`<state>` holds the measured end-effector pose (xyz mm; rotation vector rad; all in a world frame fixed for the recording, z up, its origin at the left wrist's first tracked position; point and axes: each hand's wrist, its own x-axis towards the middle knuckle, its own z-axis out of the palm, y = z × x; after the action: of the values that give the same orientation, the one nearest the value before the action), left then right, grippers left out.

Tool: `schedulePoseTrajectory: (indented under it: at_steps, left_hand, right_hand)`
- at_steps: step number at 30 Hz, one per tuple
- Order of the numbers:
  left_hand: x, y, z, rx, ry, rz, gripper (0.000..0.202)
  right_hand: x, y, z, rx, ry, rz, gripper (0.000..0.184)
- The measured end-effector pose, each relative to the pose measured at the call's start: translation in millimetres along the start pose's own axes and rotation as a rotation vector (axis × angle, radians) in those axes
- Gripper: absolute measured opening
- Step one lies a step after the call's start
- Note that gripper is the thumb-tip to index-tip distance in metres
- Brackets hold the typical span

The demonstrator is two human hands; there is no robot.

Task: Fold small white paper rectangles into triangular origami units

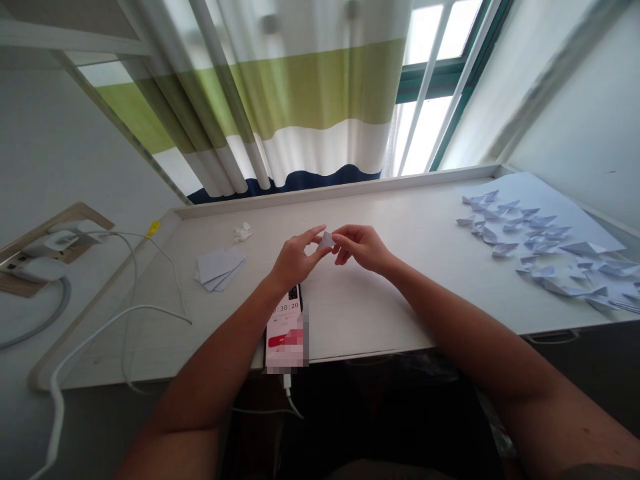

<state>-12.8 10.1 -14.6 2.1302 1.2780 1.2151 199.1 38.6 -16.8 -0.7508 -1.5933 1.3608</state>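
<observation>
Above the middle of the white desk (360,313), a small folded piece of white paper (326,240) is held between both hands. My left hand (295,257) pinches it from the left with thumb and fingers. From the right, my right hand (364,248) grips its other edge with closed fingertips. Part of the paper is hidden behind the fingers, and its folds are too small to make out. Left of my hands lies a short stack of flat white paper sheets (220,268). Many folded white paper boats (505,250) sit at the right end of the desk.
A phone (286,333) showing a timer lies under my left forearm at the front edge, with a white cable (287,385) plugged in. Crumpled tissue (243,232) is at the back left. White charger cables (127,310) cross the left side. A raised rim (320,192) runs along the back.
</observation>
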Motion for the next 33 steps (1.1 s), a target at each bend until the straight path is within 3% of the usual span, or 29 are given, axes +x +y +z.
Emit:
schedulePoseTrajectory:
  at_steps: [4,9,21,29,33]
  left_hand:
    - [-1,2,0.3,-0.102,-0.019,-0.060,0.048]
    - [-1,5,0.6,-0.269,-0.031,-0.147,0.052]
    - [0,6,2.1,-0.439,-0.105,-0.177,0.057]
    - [-2,5,6.9,-0.280,-0.088,-0.119,0.039]
    - [0,9,8.1,-0.434,-0.054,-0.224,0.032]
  right_hand:
    - [0,2,-1,-0.060,0.057,-0.089,0.061]
    - [1,3,-3,-0.103,0.077,-0.143,0.050]
    - [-1,-1,-2,-0.200,0.068,-0.213,0.035]
    - [-4,5,0,-0.496,0.080,-0.337,0.023]
    - [-3,10,-2,-0.647,0.083,-0.448,0.025]
